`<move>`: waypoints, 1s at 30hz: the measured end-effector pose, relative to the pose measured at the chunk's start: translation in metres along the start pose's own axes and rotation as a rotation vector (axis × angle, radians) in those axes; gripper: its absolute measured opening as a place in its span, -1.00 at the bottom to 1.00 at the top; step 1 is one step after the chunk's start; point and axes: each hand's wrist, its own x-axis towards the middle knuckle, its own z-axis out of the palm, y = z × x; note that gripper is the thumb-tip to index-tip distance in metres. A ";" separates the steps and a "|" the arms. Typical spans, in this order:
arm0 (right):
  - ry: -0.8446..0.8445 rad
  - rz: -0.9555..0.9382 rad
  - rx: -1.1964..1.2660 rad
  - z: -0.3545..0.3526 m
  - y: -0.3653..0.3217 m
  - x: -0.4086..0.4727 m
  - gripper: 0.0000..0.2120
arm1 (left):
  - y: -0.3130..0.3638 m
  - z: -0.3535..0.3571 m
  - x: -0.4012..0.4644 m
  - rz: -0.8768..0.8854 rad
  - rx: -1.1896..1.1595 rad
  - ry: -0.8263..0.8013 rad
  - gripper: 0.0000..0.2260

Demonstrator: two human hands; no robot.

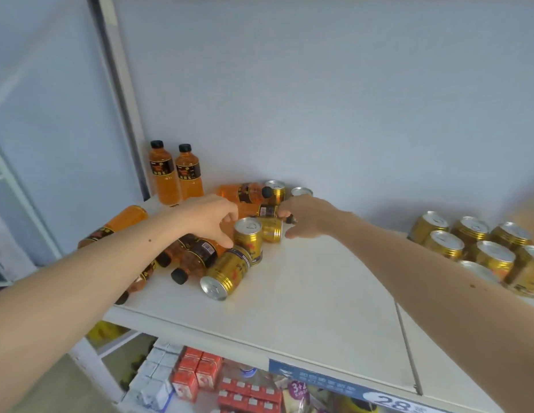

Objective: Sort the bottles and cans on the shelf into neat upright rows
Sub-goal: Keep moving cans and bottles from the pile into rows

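Note:
On the white shelf (pixel 304 293), orange bottles with black caps and gold cans lie in a heap at the left. Two orange bottles (pixel 176 174) stand upright in the back left corner. My right hand (pixel 307 217) is closed around the cap end of a lying orange bottle (pixel 264 210) in the heap's middle. My left hand (pixel 210 219) hovers with fingers curled apart just left of an upright gold can (pixel 248 238). Another gold can (pixel 227 272) lies on its side in front. Several lying bottles (pixel 197 254) are partly hidden under my left forearm.
Upright gold cans (pixel 468 242) stand in neat rows at the right of the shelf. Two more cans (pixel 274 189) stand against the back wall. A white upright post (pixel 122 93) bounds the shelf on the left. Red cartons (pixel 197 374) fill the shelf below.

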 end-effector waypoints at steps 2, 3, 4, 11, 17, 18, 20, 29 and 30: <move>0.009 -0.022 0.010 0.004 -0.017 0.013 -0.50 | -0.011 0.002 -0.005 0.009 -0.089 -0.067 -0.50; 0.007 -0.033 0.012 0.006 -0.024 0.020 -0.46 | -0.014 0.004 -0.007 0.021 -0.121 -0.101 -0.50; -0.001 -0.040 0.016 0.008 -0.031 0.025 -0.42 | -0.015 0.007 -0.010 0.034 -0.146 -0.137 -0.48; -0.121 -0.037 0.006 0.018 -0.060 0.053 -0.33 | -0.006 0.039 -0.024 0.130 0.028 -0.165 -0.25; -0.175 -0.064 0.026 0.019 -0.063 0.058 -0.41 | 0.009 0.050 -0.027 0.142 0.112 -0.150 -0.10; -0.182 -0.057 0.025 0.018 -0.060 0.056 -0.40 | 0.011 0.051 -0.026 0.163 0.147 -0.132 -0.10; -0.206 -0.040 0.021 0.015 -0.053 0.051 -0.37 | 0.015 0.053 -0.023 0.215 0.205 -0.099 -0.14; -0.278 0.102 -0.046 0.003 0.000 0.004 -0.30 | 0.035 0.049 0.000 0.204 0.063 -0.231 -0.20; -0.281 0.121 -0.042 0.003 0.006 0.000 -0.31 | 0.037 0.047 0.003 0.207 0.070 -0.227 -0.21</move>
